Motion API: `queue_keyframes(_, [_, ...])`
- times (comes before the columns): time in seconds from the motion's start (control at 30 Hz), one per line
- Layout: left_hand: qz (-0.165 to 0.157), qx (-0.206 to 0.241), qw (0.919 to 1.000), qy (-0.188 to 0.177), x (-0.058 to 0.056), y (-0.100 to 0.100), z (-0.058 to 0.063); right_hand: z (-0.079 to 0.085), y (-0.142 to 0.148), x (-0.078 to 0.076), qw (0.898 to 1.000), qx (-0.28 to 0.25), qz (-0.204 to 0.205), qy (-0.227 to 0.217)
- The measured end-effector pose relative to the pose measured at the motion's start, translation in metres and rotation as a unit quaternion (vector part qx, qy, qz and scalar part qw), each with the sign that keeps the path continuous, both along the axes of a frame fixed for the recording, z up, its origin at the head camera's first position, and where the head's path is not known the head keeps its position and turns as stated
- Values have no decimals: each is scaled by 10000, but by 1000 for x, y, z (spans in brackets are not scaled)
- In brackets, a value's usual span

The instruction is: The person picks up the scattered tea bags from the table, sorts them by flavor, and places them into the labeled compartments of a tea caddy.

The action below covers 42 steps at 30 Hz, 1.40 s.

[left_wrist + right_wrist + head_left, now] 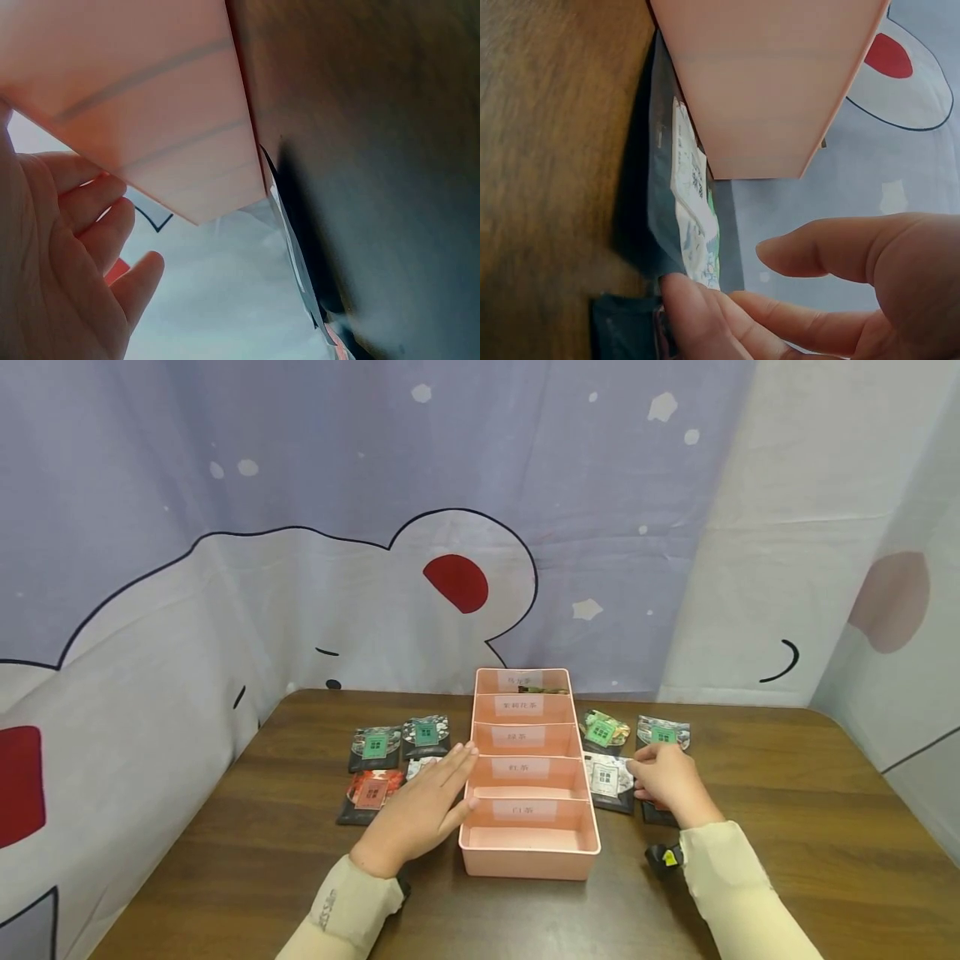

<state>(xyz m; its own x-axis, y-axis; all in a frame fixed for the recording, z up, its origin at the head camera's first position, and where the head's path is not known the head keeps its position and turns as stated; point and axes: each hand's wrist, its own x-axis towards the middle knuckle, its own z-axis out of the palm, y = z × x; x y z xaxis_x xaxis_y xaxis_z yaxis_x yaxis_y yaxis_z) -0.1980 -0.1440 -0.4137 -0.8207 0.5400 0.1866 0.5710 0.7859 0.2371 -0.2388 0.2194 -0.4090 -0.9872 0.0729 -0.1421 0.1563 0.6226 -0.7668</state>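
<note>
A long pink box with several labelled compartments stands in the middle of the table. My left hand rests its straight fingers against the box's left rim. On the other side, my right hand is at the right edge of a white-labelled tea packet, which lies beside the box. In the right wrist view a fingertip meets that packet's near edge, while the thumb stands apart from it. A dark packet is partly hidden beneath this hand.
Green-labelled packets lie right of the box. Left of it are green packets, a red packet and a white one partly covered by my hand. A green packet shows in the rear compartment. A curtain hangs behind.
</note>
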Motion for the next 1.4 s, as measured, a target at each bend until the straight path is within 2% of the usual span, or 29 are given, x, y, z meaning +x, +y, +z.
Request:
queue_keyframes(0.27, [35,-59,10000,-46,0,0,0,-5,2,-3,10000,-41,-10,-20])
queue_keyframes(0.7, [10,-25,10000,57,0,0,-1,-9,2,-6,9990,-447,72,-21])
queue_keyframes(1.4, [-7,-75,10000,51,0,-1,-1,-15,-1,-6,9964,-824,-100,140])
